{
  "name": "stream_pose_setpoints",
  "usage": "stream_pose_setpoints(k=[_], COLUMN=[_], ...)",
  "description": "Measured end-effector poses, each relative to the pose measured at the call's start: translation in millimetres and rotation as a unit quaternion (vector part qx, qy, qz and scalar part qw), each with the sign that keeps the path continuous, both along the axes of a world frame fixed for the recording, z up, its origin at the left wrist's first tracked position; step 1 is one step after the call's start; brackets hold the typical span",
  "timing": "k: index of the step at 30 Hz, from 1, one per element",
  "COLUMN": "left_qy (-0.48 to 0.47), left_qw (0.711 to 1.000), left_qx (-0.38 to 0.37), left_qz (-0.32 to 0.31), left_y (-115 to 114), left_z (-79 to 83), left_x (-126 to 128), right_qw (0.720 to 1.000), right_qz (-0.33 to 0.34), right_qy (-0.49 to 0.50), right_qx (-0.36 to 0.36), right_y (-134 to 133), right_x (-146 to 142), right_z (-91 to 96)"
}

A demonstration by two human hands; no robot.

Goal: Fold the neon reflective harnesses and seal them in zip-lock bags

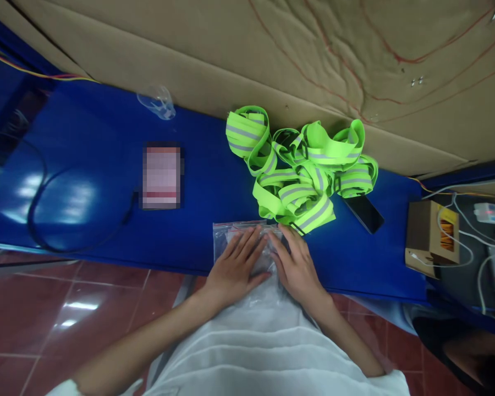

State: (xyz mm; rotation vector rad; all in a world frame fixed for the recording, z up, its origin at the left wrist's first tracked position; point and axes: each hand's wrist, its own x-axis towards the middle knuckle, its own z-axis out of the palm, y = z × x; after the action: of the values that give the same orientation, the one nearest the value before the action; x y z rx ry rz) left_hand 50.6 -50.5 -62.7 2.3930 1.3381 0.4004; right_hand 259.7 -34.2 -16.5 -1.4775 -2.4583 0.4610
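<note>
Both of my hands rest on a clear zip bag [219, 235] at the table's front edge. My left hand [236, 268] lies flat on its left part with the fingers stretched forward. On the right part of the bag lies my right hand [296, 263], its fingers spread apart. Just beyond my fingertips is a heap of neon yellow-green reflective straps [299, 192] with grey stripes, some coiled and some looped loosely. A strap end with a black buckle comes close to my right fingertips. What the bag holds, if anything, I cannot make out.
A dark phone [365, 213] lies right of the straps. Farther right stand an open cardboard box [423, 231] and white cables. On the blue table [206, 165], a blurred-out pinkish item [161, 177] and a crumpled clear plastic piece [159, 103] lie left. A black cable [39, 225] curls there.
</note>
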Motion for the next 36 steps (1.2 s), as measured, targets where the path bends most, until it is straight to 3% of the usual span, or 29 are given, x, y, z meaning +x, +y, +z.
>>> stream_pose_setpoints(k=[3,6,9,12,14,18,20,26,31,36], left_qy=[-0.025,-0.133,-0.231,-0.226,-0.283,-0.466,-0.497,-0.523,-0.496,-0.489], left_qw=[0.999,0.989,0.963,0.942,0.899,0.733,0.692,0.683,0.707,0.671], left_qx=[-0.023,-0.061,-0.052,-0.061,-0.132,-0.246,-0.261,-0.303,-0.277,-0.340], left_qz=[-0.008,0.012,0.125,0.241,0.308,0.430,0.454,0.410,0.421,0.441], left_y=[4.0,5.1,-1.2,-10.6,-15.4,-19.3,-19.6,-15.7,-17.4,-21.0], left_z=[5.7,13.4,21.1,27.0,30.7,39.3,43.3,48.5,46.3,52.1], left_x=[-3.8,-15.3,-27.5,-34.4,-37.3,-40.8,-38.3,-13.6,-11.8,-16.2], right_qw=[0.999,0.996,0.993,0.991,0.990,0.989,0.989,0.985,0.982,0.980], right_qz=[0.041,0.079,0.081,0.089,0.090,0.093,0.102,0.131,0.142,0.125], right_qy=[0.030,0.010,-0.019,-0.019,-0.014,-0.003,-0.001,0.006,0.038,0.111], right_qx=[0.002,-0.036,-0.080,-0.102,-0.108,-0.112,-0.111,-0.115,-0.117,-0.111], right_y=[-9.2,-15.6,-15.1,-10.1,-6.9,-3.4,-2.1,2.8,5.0,1.4], right_x=[5.7,8.5,8.6,8.9,9.6,11.4,11.9,13.9,20.5,27.7], right_z=[-1.9,-9.3,-15.8,-17.1,-16.9,-19.3,-21.0,-19.9,-18.0,-20.5])
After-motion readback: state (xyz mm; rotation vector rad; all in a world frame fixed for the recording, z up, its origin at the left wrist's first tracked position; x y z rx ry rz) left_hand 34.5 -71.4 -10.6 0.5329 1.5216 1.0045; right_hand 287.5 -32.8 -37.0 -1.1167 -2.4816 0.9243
